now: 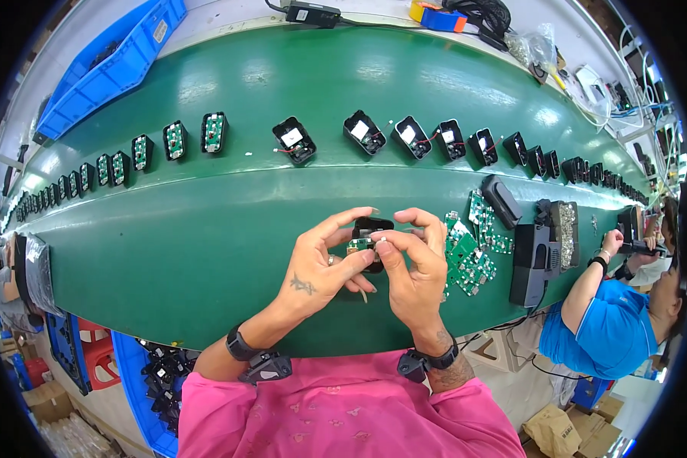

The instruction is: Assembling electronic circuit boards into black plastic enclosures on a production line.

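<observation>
In front of me, above the green table, my left hand (322, 261) is closed around an open black plastic housing (372, 224). A small green circuit board (358, 245) sits at the housing's opening, with my left thumb against it. My right hand (415, 267) is closed in a pinch at the board's right edge, its other fingers around the housing's far right side. A tiny whitish bit shows at those fingertips, too small to make out. A thin pale strip (364, 296) hangs below the left fingers.
Beside my right hand lies a pile of green circuit boards (469, 256), near a black device (528, 263) and a tray of small metal parts (564, 233). Open black housings (294, 140) line the table's far side; those leftward hold boards (214, 132). A co-worker (607, 324) sits at right.
</observation>
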Demonstrator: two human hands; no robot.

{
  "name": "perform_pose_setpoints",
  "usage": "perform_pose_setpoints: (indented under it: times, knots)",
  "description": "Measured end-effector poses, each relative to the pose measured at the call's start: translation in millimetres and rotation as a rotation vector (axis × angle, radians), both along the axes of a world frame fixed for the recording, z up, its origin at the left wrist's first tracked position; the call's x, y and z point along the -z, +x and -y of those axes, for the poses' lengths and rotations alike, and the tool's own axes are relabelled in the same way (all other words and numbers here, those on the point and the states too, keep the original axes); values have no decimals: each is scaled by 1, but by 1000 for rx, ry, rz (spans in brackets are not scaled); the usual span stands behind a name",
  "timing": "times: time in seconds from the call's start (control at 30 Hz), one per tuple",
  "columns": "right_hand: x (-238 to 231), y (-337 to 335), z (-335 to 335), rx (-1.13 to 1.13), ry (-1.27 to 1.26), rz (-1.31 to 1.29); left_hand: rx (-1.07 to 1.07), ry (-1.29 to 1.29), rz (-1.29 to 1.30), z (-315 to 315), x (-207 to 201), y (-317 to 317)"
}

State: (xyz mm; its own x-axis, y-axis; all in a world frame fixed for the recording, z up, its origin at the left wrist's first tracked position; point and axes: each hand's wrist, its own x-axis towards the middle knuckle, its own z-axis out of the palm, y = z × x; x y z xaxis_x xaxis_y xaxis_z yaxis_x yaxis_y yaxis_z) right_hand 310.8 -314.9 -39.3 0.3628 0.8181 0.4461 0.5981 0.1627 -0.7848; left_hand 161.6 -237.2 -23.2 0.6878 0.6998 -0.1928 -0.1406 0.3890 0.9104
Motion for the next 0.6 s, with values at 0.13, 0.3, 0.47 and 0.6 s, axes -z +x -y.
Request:
perform_pose_setpoints:
  times: [0.13, 0.3, 0.47, 0.6]
  knots:
    - [-3, 2, 2, 8, 0, -4, 30, -23, 2, 0, -2, -1]
    - [-11, -7, 10, 49, 122, 327, -187, 178, -17, 6, 1, 6]
    - [-20, 0, 4, -90, 20, 141, -274, 315, -15, 11, 3, 4]
    - [-28, 10, 3, -224, -22, 72, -245, 448, 7, 11, 6, 4]
